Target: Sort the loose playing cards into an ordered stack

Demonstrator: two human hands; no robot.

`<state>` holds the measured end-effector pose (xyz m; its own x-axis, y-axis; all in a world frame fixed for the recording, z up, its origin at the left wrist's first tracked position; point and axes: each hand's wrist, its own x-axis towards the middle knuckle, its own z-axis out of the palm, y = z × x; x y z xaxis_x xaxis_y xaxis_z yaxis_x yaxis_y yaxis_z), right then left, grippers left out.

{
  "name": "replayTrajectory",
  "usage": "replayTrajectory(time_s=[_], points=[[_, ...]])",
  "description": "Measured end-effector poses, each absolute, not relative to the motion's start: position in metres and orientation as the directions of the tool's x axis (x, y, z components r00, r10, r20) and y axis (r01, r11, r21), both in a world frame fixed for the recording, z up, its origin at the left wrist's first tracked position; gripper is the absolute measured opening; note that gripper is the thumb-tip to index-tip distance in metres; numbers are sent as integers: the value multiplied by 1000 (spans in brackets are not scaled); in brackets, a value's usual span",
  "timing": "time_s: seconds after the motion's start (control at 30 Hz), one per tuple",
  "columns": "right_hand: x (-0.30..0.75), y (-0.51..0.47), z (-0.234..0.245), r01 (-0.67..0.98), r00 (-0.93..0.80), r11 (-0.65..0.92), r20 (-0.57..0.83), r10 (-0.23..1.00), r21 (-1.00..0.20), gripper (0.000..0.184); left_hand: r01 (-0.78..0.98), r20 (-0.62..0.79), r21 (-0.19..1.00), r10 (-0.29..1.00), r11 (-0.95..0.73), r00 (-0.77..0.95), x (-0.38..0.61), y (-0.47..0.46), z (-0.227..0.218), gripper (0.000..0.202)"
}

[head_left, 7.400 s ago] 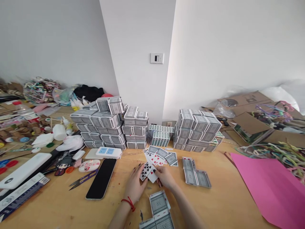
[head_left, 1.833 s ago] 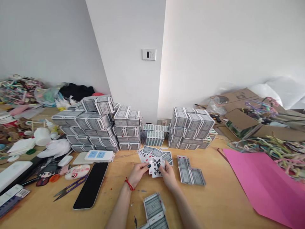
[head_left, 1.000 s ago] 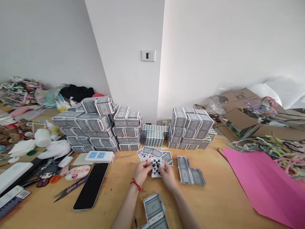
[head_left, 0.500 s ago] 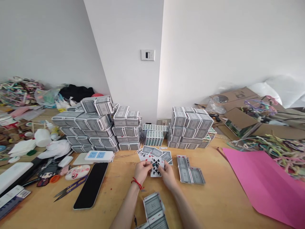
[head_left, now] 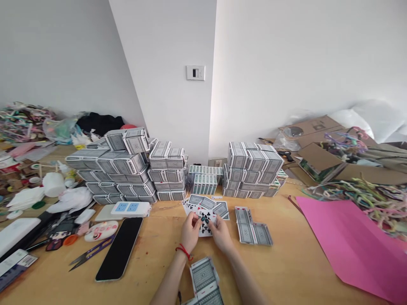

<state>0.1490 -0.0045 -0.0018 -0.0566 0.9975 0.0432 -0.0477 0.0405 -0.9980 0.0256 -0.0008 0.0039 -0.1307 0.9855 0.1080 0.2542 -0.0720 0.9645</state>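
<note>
Between both hands is a ten of clubs playing card (head_left: 205,231), its face toward me; whether other cards lie behind it I cannot tell. My left hand (head_left: 190,232), with a red string on the wrist, pinches its left side. On its right side, my right hand (head_left: 221,234) is closed too, the thumbs close together. Loose playing cards (head_left: 207,203) lie just beyond, some face down. To the right sits an L-shaped piece made of cards (head_left: 246,226). A similar folded-card piece (head_left: 203,273) lies between my forearms, partly cut off by the lower edge.
Stacked card blocks stand at the left (head_left: 121,167) and right (head_left: 254,169), with card boxes (head_left: 204,184) between. Leftward are a phone (head_left: 119,250), thread snips (head_left: 90,252) and a power strip (head_left: 132,208). Pink paper (head_left: 352,245) and pipe cleaners (head_left: 362,203) are on the right.
The ten of clubs stays between both hands. My left fingers have shifted inward over its upper part, bringing the two thumbs closer. The whole view has moved slightly.
</note>
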Motion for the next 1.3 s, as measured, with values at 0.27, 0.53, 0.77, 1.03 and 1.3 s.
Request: replayTrajectory(time_s=[0.27,0.53,0.77,1.03,1.3], points=[[143,-11,-3,-229,-167,-29,10,986,-973,35,382,126,920,989,-87,-80,27,-8,0,29],[136,-16,-1,-262,-187,-104,-55,981,-959,35,457,137,885,987,-86,-81,24,-9,-1,33],[136,-17,1,-236,-179,-83,-41,983,-968,34,431,104,901,988,-47,-111,25,-8,-1,38],[139,-15,-2,-285,-158,-95,-51,986,-954,34,88,49,995,997,-43,-63,22,-13,7,36],[139,-16,4,-293,-188,-76,-20,982,-953,38,300,111,949,994,-101,-18,20,-12,6,33]])
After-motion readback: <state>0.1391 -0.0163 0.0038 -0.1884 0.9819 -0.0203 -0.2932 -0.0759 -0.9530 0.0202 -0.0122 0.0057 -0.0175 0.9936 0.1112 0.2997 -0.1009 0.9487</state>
